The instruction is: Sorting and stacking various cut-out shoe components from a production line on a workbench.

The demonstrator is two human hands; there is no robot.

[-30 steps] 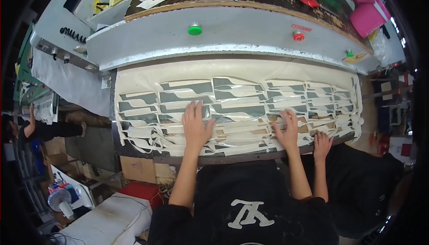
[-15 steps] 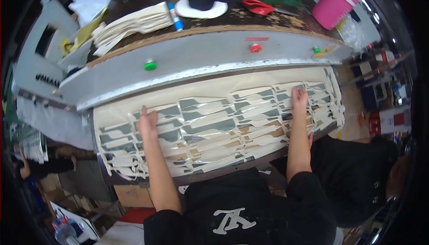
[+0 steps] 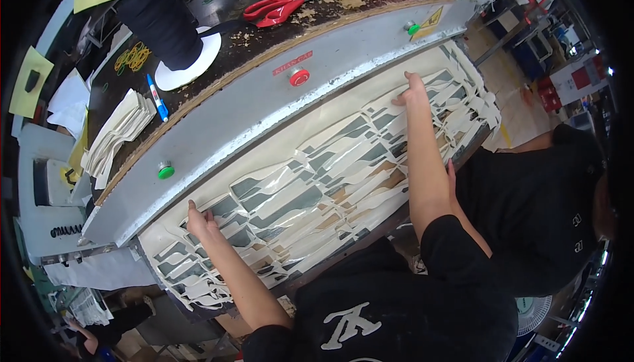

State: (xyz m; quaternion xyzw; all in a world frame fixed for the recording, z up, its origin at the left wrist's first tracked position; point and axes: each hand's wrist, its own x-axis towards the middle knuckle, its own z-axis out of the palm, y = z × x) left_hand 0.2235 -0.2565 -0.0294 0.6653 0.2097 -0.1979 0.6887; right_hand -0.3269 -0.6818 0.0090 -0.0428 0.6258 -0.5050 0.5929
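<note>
A wide cream sheet, cut through with long curved gaps, lies across the work surface below a grey machine beam. Grey-green and tan patches show through the cuts. My left hand rests on the sheet's left part, at the far edge of the cut area, fingers spread. Over on the right part, my right hand touches the same far edge, fingers stretched out and thumb apart. Neither hand visibly grips anything, though the undersides of the fingers are hidden.
Green buttons and a red button sit on the beam. Above it are red-handled scissors, a black thread cone, a blue-white marker and stacked cream pieces. A co-worker in black stands close on my right.
The whole view has turned, so beam and sheet now slant up to the right. Both hands have shifted slightly toward the far edge of the cut area. The sheet still lies below the beam.
</note>
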